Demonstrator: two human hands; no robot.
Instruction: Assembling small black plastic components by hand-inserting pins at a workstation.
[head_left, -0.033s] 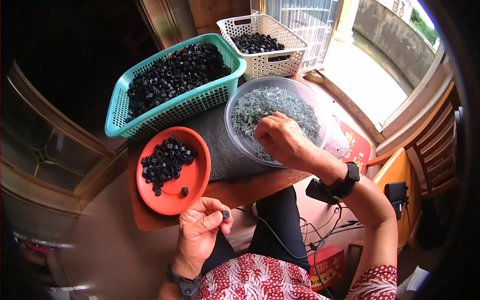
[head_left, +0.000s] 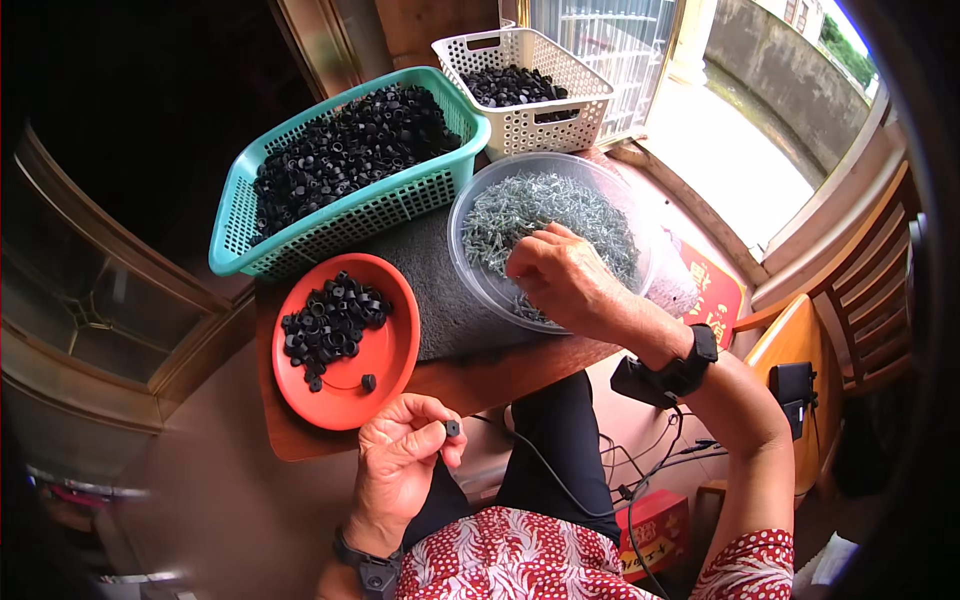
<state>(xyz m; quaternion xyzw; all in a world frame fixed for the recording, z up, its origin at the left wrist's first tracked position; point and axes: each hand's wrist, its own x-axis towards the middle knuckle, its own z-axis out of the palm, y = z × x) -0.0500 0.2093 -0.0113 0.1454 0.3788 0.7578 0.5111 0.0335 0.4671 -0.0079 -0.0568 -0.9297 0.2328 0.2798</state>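
Below the red plate, my left hand [head_left: 398, 455] pinches a small black plastic cap [head_left: 452, 428] between thumb and fingers, its flat end facing right. My right hand [head_left: 558, 270] reaches over the near part of a clear round tub [head_left: 463, 275] filled with loose silvery screws [head_left: 545, 200]. Its fingers are curled down together, and their tips are hidden, so whatever they pinch cannot be seen. A heap of black caps [head_left: 335, 320] lies on the red-orange plate [head_left: 398, 350]. One single cap [head_left: 369, 382] sits apart near the plate's front edge.
A teal perforated basket [head_left: 345, 215] heaped with black plastic parts stands behind the plate. Beyond the tub is a white basket [head_left: 590, 100] of similar parts. Dark cables [head_left: 640, 470] hang at my right, near a wooden chair [head_left: 865, 280] and a red box [head_left: 655, 530].
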